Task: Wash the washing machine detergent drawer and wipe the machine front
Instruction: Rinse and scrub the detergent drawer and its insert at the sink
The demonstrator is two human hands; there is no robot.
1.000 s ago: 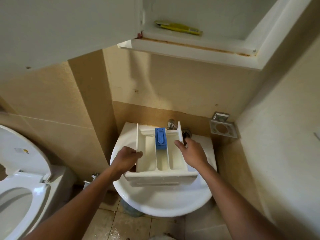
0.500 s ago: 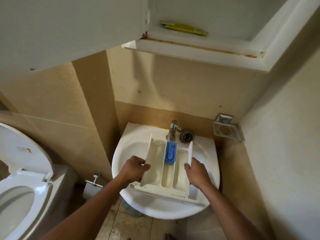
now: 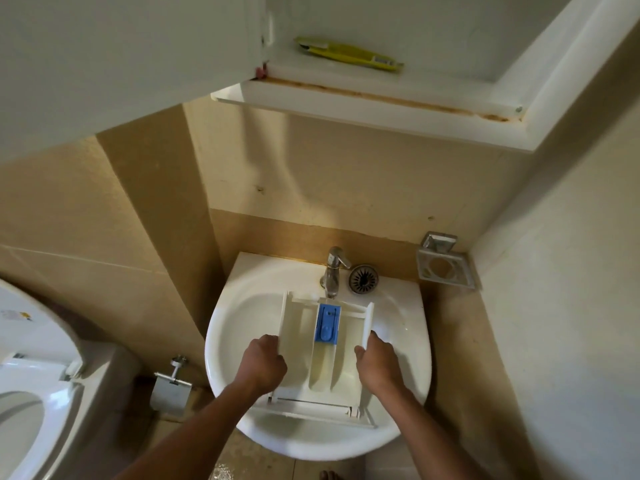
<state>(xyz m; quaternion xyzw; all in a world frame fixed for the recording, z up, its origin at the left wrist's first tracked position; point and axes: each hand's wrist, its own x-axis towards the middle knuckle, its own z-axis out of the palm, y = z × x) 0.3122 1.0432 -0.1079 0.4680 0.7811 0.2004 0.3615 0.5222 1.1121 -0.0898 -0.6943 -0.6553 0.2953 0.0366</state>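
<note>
The white detergent drawer (image 3: pixel 320 368) lies in the white washbasin (image 3: pixel 235 327), its far end under the chrome tap (image 3: pixel 334 271). A blue insert (image 3: pixel 327 323) sits in its middle compartment. My left hand (image 3: pixel 263 363) grips the drawer's left wall. My right hand (image 3: pixel 377 362) grips its right wall. The drawer's front panel points toward me at the basin's near rim. The washing machine is out of view.
A drain strainer (image 3: pixel 363 278) lies on the basin ledge beside the tap. An empty metal soap holder (image 3: pixel 445 268) hangs on the wall at right. An open cabinet (image 3: pixel 381 98) with a yellow packet (image 3: pixel 349 57) is overhead. A toilet (image 3: pixel 31 393) stands left, a paper holder (image 3: pixel 171 389) beside it.
Both hands have lowered the drawer from in front of the tap down into the basin, and it now lies straight under the spout.
</note>
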